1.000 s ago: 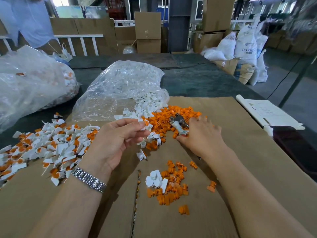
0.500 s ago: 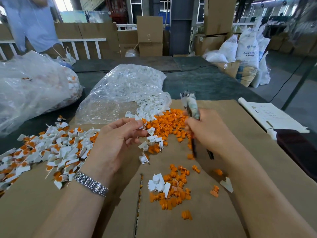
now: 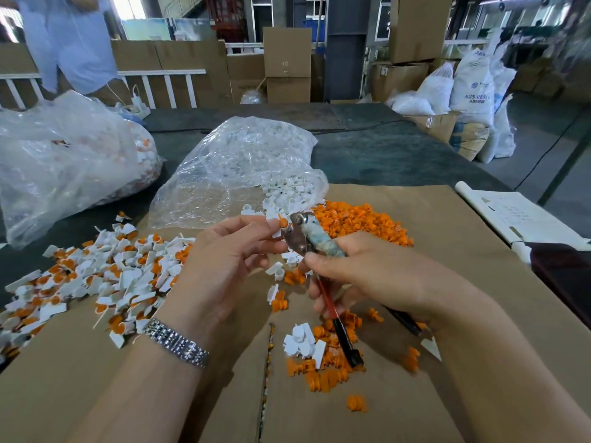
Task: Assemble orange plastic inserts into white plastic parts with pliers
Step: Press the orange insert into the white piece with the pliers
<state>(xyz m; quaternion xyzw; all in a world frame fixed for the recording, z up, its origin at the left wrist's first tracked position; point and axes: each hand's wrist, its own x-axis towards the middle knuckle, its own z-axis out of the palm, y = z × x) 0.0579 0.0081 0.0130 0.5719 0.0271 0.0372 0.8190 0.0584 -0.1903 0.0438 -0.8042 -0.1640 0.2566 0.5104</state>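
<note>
My left hand pinches a white plastic part with an orange insert at its top, held above the cardboard. My right hand grips the pliers by their red-and-black handles, and the metal jaws touch the part between my left fingertips. Loose orange inserts lie heaped just beyond my hands. A smaller mix of white parts and orange inserts lies in front of me. Finished white-and-orange pieces are piled at the left.
A clear bag of white parts lies open at the centre back, and a larger filled bag lies at the left. Brown cardboard covers the table. Papers lie at the right edge. A person stands at the far left.
My right hand lifted the pliers off the orange heap, raised them upright, then swung the jaws left onto the white part held in my left hand.
</note>
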